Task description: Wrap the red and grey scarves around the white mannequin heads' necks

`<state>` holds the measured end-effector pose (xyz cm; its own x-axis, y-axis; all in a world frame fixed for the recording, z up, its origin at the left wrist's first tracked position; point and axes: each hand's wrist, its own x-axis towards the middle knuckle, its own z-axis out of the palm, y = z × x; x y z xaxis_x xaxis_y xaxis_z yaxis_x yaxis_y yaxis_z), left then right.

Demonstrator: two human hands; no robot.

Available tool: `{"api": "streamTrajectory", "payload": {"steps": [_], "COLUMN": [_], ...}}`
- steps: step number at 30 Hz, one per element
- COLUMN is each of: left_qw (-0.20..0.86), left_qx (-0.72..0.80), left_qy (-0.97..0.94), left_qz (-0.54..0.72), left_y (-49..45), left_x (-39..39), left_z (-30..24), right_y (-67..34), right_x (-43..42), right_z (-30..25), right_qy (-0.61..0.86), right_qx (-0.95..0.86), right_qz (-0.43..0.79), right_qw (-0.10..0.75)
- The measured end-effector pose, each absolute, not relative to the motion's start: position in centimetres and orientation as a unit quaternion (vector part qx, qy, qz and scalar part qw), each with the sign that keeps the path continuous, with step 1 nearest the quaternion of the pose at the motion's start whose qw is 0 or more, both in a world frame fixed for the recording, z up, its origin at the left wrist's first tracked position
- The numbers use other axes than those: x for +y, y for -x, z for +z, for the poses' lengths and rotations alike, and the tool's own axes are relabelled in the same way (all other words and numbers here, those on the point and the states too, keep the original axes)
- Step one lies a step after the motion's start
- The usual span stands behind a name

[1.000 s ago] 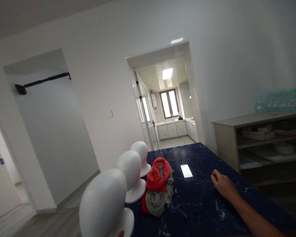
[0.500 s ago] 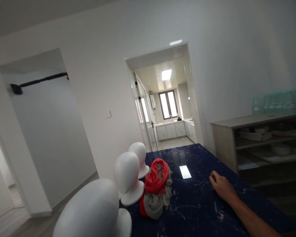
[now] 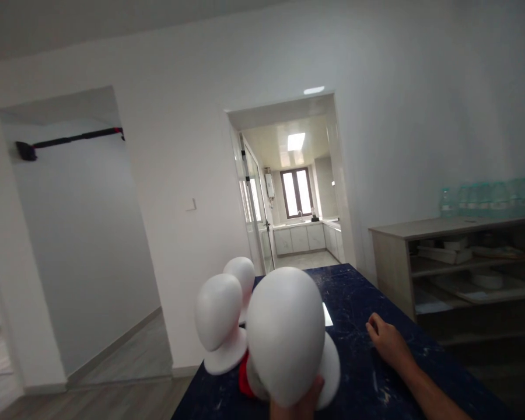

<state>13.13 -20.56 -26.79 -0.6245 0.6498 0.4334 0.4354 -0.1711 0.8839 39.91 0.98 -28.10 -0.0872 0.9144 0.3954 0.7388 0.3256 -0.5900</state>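
Heads, white and featureless: three, all over the left part of the table (image 3: 359, 303).
- Near head (image 3: 286, 332): one. We see it raised close to the camera and tilted, its base toward the right. Our left hand (image 3: 298, 403) grips it from below; only a small part of that hand shows at the bottom edge, touching the underside.
- Middle head (image 3: 219, 318): one, upright on its base, just left of the near head and behind it.
- Far head (image 3: 240, 275): one, upright, partly hidden behind the other two.

Right hand (image 3: 387, 341): one, lying on the table to the right of the near head and apart from it. Its fingers are loosely curled and it holds nothing.

Cloth (image 3: 244, 382): one, red, mostly hidden behind the near head, beside the base of the middle head.

Shelf (image 3: 420, 228): one, against the right wall, with a row of bottles (image 3: 485, 198) on top, too blurred for us to count.

Doorways: two, one with a black bar (image 3: 65, 140) across it.
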Motion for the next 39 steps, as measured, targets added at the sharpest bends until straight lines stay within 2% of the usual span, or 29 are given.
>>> {"api": "streamTrajectory", "payload": {"steps": [3,7,12,23,31,36,39], "left_qw": [0.137,0.063,-0.006,-0.054,-0.016,0.005,-0.033], "left_qx": [0.571,0.627,0.661,0.693,0.701,0.713,0.705], "left_qy": [-0.500,-0.531,-0.523,-0.507,-0.510,-0.545,-0.583], "left_qz": [0.637,0.567,0.539,0.511,0.498,0.442,0.402], "left_y": [-16.9,-18.0,-16.1,-15.1,-15.2,-13.7,-11.0], "left_x": [-14.1,-8.8,-6.4,-5.8,-6.9,-9.2,-10.6], "left_z": [-26.0,-25.8,-26.5,-26.4,-25.3,-24.9,-24.1], "right_y": [-40.0,-40.0,-40.0,-40.0,-40.1,-40.0,-39.9], "right_x": [1.2,1.1,0.8,0.6,0.6,0.6,0.6], "right_z": [-28.3,-28.3,-27.9,-27.9,-27.7,-27.8,-27.8], "right_qy": [0.568,0.564,0.565,0.562,0.563,0.560,0.564], "right_qx": [-0.722,-0.722,-0.721,-0.721,-0.725,-0.721,-0.717], "right_qz": [0.113,0.111,0.119,0.123,0.126,0.133,0.131], "right_qw": [0.379,0.384,0.382,0.387,0.377,0.386,0.388]}}
